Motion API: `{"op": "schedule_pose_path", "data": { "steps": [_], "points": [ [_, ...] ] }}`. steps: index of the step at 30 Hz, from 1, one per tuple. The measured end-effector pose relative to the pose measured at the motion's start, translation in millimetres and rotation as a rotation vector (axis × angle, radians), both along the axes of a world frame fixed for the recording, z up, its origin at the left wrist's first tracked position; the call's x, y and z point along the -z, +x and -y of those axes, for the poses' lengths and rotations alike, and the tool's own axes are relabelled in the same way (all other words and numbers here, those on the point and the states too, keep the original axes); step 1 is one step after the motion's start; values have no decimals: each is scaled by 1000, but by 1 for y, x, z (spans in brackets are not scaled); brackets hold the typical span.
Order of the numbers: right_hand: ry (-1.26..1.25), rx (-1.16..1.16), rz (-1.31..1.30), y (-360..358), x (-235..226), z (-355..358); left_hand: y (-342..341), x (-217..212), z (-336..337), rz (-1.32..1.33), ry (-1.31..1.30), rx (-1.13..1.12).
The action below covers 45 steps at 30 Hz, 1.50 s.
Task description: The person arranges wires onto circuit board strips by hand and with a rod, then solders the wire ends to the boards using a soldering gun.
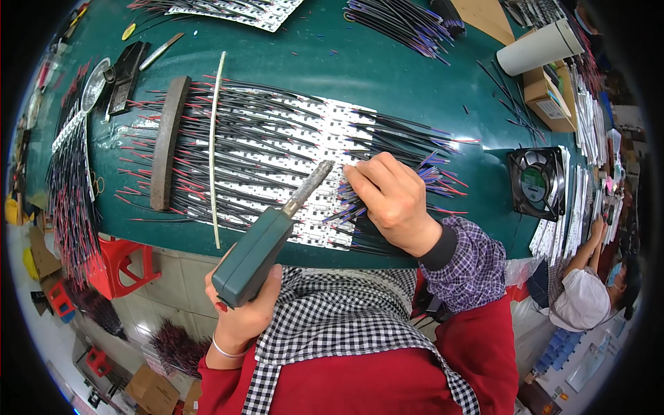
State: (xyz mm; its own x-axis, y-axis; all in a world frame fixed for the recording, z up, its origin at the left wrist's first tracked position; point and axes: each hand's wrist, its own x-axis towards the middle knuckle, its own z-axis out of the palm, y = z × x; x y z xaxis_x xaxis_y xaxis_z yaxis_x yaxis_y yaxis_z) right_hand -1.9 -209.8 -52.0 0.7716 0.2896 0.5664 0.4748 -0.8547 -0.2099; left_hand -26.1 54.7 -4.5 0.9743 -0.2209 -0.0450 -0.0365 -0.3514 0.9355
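Note:
A dark green soldering gun point(252, 256) is gripped in my left hand point(242, 315), its metal tip pointing up and right over a panel of white circuit boards point(315, 207). Rows of black wires with red ends cross the panel's left side, under a grey metal bar point(169, 145) and a thin pale strip point(216, 145). At the panel's right edge, my right hand point(394, 200) pinches at a cluster of wires point(432, 180) with purple and red ends. Its fingertips sit close to the iron's tip; exactly how many wires they hold is hidden.
A black fan point(536, 183) stands at the right of the green table point(443, 90), near a cardboard box point(550, 100) and a white cylinder point(539, 48). More wires point(401, 24) lie at the back. Wired boards point(72, 131) hang over the left edge. Another person point(584, 297) works at far right.

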Motion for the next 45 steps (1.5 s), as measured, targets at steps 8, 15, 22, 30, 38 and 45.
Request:
{"op": "schedule_pose_path", "data": {
  "steps": [8,15,22,30,38,45],
  "points": [
    [-19,3,3,1,-3,-3,10,-7,3,55,92,128],
    [26,-9,0,2,0,0,5,-6,-2,-118,92,70],
    [70,-24,-35,3,0,3,5,-5,1,-90,15,9],
    [124,-49,-56,7,-1,7,7,-5,0,-130,56,72],
    [84,-71,-49,8,-1,8,9,-9,1,-96,80,112],
    [-11,-88,-1,6,-5,4,-14,14,-22,-45,-83,27]
  ]
}}
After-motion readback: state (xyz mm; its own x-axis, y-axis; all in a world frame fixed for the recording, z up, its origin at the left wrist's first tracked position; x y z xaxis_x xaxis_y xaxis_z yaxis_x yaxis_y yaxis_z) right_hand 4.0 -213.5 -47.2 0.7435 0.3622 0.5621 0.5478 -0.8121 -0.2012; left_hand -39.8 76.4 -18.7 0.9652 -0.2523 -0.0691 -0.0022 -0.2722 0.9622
